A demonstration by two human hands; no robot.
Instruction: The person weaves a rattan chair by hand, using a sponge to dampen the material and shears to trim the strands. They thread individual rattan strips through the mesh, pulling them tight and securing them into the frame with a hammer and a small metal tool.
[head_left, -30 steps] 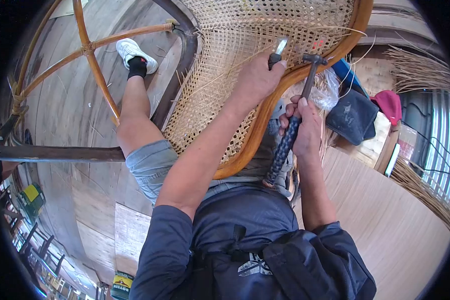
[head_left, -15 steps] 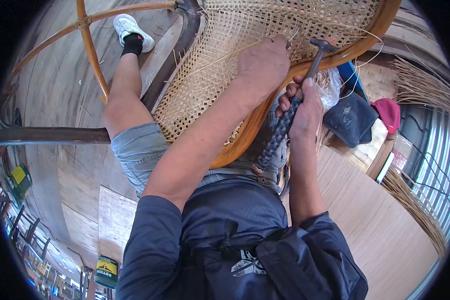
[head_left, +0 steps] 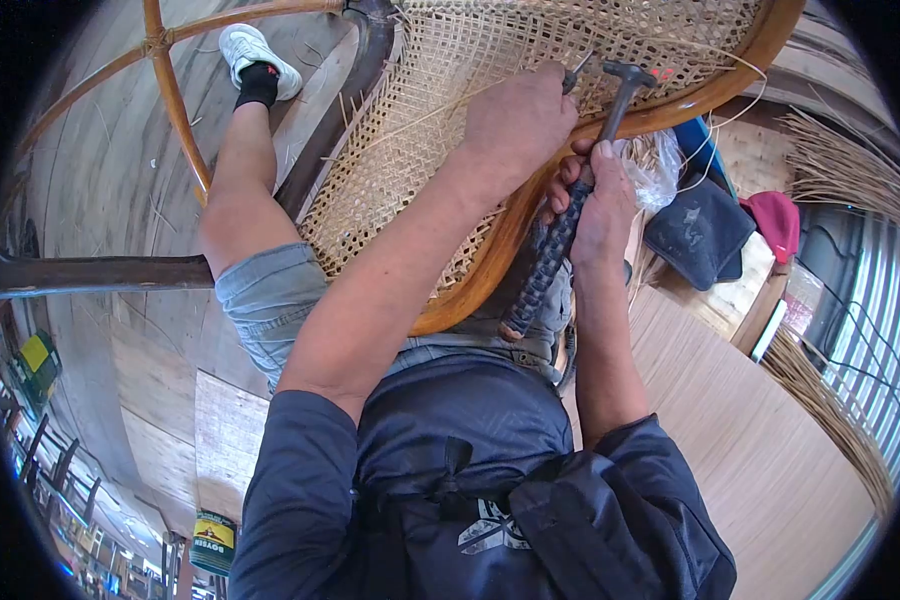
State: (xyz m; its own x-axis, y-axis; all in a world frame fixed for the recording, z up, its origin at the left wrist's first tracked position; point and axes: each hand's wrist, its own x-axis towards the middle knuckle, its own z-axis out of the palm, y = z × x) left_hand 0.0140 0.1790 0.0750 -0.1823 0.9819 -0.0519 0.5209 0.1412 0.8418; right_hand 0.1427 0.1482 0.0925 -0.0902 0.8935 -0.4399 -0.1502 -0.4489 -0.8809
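My left hand is closed around a small pointed tool, whose thin metal tip shows over the woven cane. My right hand grips a hammer by its dark wrapped handle. The hammer's head is up beside the tool, above the cane near the frame's edge. The woven cane panel lies across my lap within a curved, glossy wooden frame. A loose cane strand runs over the weave and loops past the frame on the right.
A dark cap, a red cap and a clear plastic bag are at the right. Cane bundles lie beyond. A wooden board is beside me. A paint can stands at the lower left.
The hammer's head has shifted a little left, toward the pointed tool. My left hand has turned and risen slightly, so more of the tool shows. The view has shifted slightly.
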